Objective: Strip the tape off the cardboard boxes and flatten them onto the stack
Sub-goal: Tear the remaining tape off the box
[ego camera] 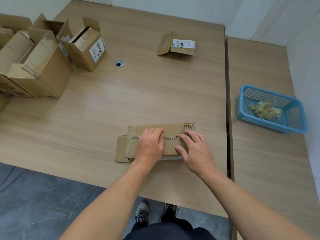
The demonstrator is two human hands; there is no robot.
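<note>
Pressing box (171, 128): left hand (149, 144), right hand (195, 149)

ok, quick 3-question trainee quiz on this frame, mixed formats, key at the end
1. True or false: the blue basket holds crumpled tape.
2. Fill in: the open boxes not yet flattened sit on the far ____ side of the table.
3. The left hand and right hand both rest on: A) the flattened box B) the blue basket C) the open boxes.
Key: 1 true; 2 left; 3 A.
</note>
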